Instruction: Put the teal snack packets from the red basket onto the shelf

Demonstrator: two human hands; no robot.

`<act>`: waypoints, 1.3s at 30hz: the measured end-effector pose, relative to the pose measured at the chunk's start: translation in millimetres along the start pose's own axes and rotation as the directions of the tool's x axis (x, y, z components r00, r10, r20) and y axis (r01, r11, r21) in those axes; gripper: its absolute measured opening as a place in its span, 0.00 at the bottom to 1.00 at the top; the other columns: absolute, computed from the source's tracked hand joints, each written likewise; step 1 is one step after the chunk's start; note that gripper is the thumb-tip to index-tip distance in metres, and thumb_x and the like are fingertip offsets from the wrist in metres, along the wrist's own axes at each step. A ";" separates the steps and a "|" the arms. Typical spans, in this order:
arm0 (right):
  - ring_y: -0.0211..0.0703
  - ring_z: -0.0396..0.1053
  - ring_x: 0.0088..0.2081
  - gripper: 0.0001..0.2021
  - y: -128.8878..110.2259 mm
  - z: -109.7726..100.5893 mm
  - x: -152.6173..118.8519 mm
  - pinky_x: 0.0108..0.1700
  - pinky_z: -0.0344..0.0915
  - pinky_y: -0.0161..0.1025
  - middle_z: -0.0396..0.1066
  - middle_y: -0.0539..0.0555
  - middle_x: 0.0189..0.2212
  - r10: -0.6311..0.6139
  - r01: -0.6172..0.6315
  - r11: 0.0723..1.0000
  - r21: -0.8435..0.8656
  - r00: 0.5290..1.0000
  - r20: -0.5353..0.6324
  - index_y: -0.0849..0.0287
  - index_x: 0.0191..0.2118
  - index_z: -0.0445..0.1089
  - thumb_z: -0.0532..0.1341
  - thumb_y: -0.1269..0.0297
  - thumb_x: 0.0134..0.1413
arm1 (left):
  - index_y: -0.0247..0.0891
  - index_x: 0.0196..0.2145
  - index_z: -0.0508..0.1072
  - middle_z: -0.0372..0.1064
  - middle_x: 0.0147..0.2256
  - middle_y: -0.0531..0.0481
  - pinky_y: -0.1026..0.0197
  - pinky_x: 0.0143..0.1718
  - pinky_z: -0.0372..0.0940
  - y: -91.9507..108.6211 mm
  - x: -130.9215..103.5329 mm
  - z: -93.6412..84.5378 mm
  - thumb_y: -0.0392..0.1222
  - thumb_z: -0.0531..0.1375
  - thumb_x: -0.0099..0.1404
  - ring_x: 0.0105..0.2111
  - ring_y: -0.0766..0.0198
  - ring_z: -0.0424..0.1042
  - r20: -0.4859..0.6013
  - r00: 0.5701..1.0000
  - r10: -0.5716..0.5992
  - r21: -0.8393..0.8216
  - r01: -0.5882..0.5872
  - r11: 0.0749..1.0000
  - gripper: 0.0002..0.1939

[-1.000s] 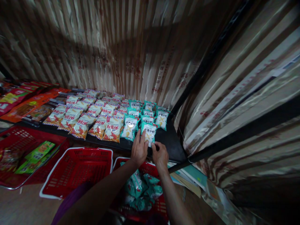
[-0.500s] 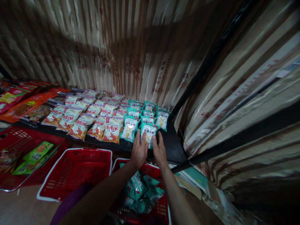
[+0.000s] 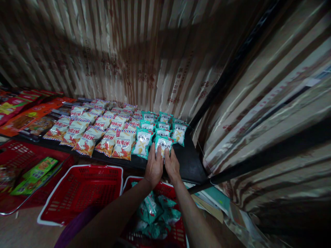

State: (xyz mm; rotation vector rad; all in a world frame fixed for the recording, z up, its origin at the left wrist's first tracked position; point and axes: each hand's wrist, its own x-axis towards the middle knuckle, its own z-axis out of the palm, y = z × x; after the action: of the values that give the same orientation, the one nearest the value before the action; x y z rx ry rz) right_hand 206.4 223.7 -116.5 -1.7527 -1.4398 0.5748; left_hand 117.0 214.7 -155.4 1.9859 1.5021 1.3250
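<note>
Both hands rest on the front teal-and-white snack bag [image 3: 163, 142] at the shelf's front edge. My left hand [image 3: 154, 166] lies over its lower left part, my right hand [image 3: 172, 164] over its lower right. The fingers of each point forward, close together, and hide the bag's lower part. Rows of teal bags stand behind and beside it, one teal bag [image 3: 142, 141] just to the left. Further left are rows of white-and-orange snack bags [image 3: 124, 143]. Below my hands, a red basket [image 3: 178, 225] holds several loose teal bags [image 3: 152, 210].
A red basket with a white rim [image 3: 88, 193] sits at the lower left, beside another with green packets [image 3: 38, 170]. Orange packages [image 3: 31, 117] lie on the shelf's left. A dark metal post [image 3: 214, 91] and a striped curtain [image 3: 144, 51] border the black shelf [image 3: 192, 162].
My right hand has moved left, closer to my left hand and onto the front teal bag. The view has shifted slightly.
</note>
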 end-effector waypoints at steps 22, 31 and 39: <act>0.52 0.64 0.54 0.31 -1.9 9.6 -2.3 0.55 0.58 0.49 0.65 0.63 0.54 -0.091 0.090 0.996 -0.017 0.988 -0.123 0.62 0.61 0.56 0.45 0.46 0.58 | 0.35 0.62 0.53 0.42 0.65 0.37 0.47 0.63 0.50 -0.1 3.6 0.3 0.41 0.47 0.70 0.65 0.52 0.42 -0.018 1.000 -0.016 0.004 0.016 1.000 0.24; 0.51 0.64 0.53 0.31 -2.9 9.1 -3.3 0.54 0.58 0.48 0.66 0.62 0.54 -0.078 0.074 0.997 -0.035 0.989 -0.122 0.61 0.61 0.54 0.45 0.47 0.58 | 0.38 0.63 0.52 0.41 0.66 0.38 0.44 0.63 0.49 -5.6 -0.4 0.3 0.38 0.46 0.70 0.66 0.54 0.37 0.000 0.998 0.070 0.038 -0.070 0.997 0.24; 0.51 0.64 0.53 0.30 -4.4 8.1 0.2 0.54 0.58 0.48 0.66 0.62 0.53 -0.083 0.077 0.995 -0.064 0.992 -0.099 0.61 0.59 0.58 0.44 0.46 0.58 | 0.38 0.63 0.51 0.41 0.66 0.40 0.47 0.64 0.48 -3.2 3.3 3.2 0.40 0.45 0.70 0.66 0.57 0.39 0.015 1.000 -0.022 -0.025 0.022 0.999 0.24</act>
State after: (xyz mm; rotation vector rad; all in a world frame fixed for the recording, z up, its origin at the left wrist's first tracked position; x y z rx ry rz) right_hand 197.7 226.4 -117.8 -1.7363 -1.4625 0.3984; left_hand 117.7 219.7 -157.8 1.9541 1.4892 1.3105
